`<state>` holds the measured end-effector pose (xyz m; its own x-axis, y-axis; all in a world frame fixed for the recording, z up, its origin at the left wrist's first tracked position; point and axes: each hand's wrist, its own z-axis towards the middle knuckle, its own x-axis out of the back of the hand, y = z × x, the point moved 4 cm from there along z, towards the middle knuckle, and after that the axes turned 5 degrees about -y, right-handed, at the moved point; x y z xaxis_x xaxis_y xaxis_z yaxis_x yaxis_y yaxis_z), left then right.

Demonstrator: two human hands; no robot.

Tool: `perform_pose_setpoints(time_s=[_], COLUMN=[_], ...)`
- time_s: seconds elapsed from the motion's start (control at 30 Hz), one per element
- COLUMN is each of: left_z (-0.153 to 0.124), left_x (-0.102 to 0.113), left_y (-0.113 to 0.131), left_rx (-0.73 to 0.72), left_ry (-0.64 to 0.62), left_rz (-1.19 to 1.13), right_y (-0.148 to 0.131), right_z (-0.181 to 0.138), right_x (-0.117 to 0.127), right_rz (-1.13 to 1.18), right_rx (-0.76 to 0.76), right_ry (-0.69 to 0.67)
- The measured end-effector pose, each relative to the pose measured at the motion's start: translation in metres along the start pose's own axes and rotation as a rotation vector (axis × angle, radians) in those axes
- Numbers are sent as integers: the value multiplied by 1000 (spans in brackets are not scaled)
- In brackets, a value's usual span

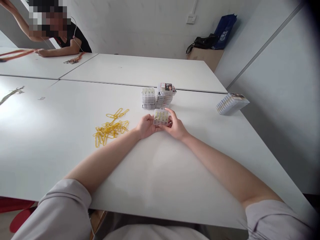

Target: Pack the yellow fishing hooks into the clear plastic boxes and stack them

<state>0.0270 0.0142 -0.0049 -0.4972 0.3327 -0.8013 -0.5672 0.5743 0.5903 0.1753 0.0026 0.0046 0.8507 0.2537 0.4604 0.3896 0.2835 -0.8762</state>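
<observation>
Between my two hands is a small clear plastic case (161, 117) with rows of yellowish pieces inside, too small to name. My left hand (147, 127) has its fingers around the case's left side and underside. On the right side and top edge, my right hand (177, 126) grips the same case. Just behind it stand two stacks of similar cases, a left stack (148, 99) and a taller right stack (165, 96) with a dark printed label on top. Left of my hands lies a loose pile of yellow rubber bands (110, 130).
Another leaning stack of cases (232, 104) is near the table's right edge. Across the white table (155, 186), a person (67, 46) handles orange cords (20, 53). A black bag (203, 41) and a blue bag (224, 31) rest on a cardboard box (207, 55) at the back.
</observation>
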Motion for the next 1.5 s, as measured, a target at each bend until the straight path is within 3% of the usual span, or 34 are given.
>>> perform_pose_setpoints(time_s=[0.27, 1.3, 1.5], left_z=[4, 1, 1], left_x=[2, 3, -1], left_y=[-1, -2, -2], left_rx=[55, 10, 65], left_ry=[-37, 6, -30], left_rz=[-13, 14, 56], right_y=[3, -2, -4], right_z=[1, 1, 0], right_x=[0, 0, -2], right_rz=[31, 22, 62], right_rx=[-41, -108, -85], right_ry=[-1, -13, 7])
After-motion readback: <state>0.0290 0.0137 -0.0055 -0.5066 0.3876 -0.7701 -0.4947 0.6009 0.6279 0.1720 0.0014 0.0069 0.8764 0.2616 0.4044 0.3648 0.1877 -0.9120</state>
